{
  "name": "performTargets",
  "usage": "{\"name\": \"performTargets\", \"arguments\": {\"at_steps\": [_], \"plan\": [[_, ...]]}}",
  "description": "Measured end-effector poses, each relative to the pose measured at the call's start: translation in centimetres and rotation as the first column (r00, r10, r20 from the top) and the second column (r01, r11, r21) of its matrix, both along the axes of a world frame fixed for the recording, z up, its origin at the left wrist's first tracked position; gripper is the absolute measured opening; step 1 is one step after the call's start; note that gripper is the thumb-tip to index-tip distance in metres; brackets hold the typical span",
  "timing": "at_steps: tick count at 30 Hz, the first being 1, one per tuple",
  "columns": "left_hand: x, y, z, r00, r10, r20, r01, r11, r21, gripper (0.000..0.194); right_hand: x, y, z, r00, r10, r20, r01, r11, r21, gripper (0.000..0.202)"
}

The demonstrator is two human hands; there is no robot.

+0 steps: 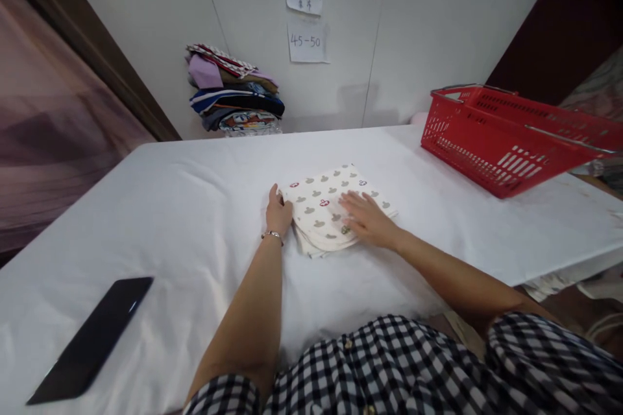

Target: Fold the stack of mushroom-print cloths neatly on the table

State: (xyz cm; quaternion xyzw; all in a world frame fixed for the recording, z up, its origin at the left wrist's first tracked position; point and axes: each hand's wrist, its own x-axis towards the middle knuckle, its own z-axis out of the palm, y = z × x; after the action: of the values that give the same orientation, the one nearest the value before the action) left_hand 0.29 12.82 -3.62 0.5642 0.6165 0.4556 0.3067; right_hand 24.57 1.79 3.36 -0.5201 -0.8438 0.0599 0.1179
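Observation:
A folded cream cloth (318,214) printed with grey and a few red mushroom shapes lies on the white-covered table (195,220) in front of me. At its left edge is my left hand (279,213), with the fingers curled and the thumb against the fabric, closed on that edge; part of the grip is hidden. My right hand (368,219) rests palm down on the right part of the cloth, fingers stretched out and slightly spread. Several layers show along the cloth's near, rounded edge.
A red plastic basket (487,136) with metal handles stands at the back right. Folded fabrics are stacked in a pile (236,94) at the back left by the wall. A dark flat panel (92,340) lies at the near left. Two paper notes (307,42) hang on the wall.

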Motion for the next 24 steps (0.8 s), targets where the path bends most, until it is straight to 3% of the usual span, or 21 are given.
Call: {"name": "performTargets", "arguments": {"at_steps": [2, 7, 10, 14, 17, 20, 24], "plan": [[0.0, -0.1, 0.1, 1.000, -0.011, -0.023, 0.011, 1.000, -0.007, 0.071, 1.5, 0.2, -1.0, 0.995, -0.086, 0.056, 0.085, 0.996, 0.018, 0.053], [0.2, -0.6, 0.7, 0.997, 0.001, -0.073, -0.004, 0.999, -0.037, 0.069, 2.5, -0.1, -3.6, 0.985, -0.102, 0.137, 0.100, 0.995, 0.027, 0.053], [0.3, -1.0, 1.1, 0.997, 0.012, -0.083, -0.016, 0.999, -0.042, 0.068, 2.9, 0.2, -3.5, 0.992, -0.063, 0.111, 0.067, 0.997, -0.028, 0.054], [0.5, -1.2, 1.3, 0.998, 0.038, -0.053, -0.040, 0.999, -0.036, 0.068, 3.0, 1.9, -1.9, 0.999, -0.046, 0.024, 0.048, 0.994, -0.100, 0.054], [0.5, -1.1, 1.2, 0.997, 0.076, -0.034, -0.076, 0.997, 0.002, 0.065, 1.4, 3.7, -1.0, 0.999, -0.035, 0.006, 0.036, 0.996, -0.080, 0.053], [0.5, -1.0, 1.0, 0.996, 0.093, 0.002, -0.093, 0.996, -0.001, 0.063, -1.8, 5.8, -0.4, 0.998, 0.061, 0.014, -0.060, 0.996, -0.064, 0.054], [0.5, -1.0, 0.9, 0.995, 0.096, 0.026, -0.096, 0.995, -0.005, 0.061, -6.5, 9.1, -0.8, 0.989, 0.136, 0.050, -0.135, 0.990, -0.028, 0.056]]}}
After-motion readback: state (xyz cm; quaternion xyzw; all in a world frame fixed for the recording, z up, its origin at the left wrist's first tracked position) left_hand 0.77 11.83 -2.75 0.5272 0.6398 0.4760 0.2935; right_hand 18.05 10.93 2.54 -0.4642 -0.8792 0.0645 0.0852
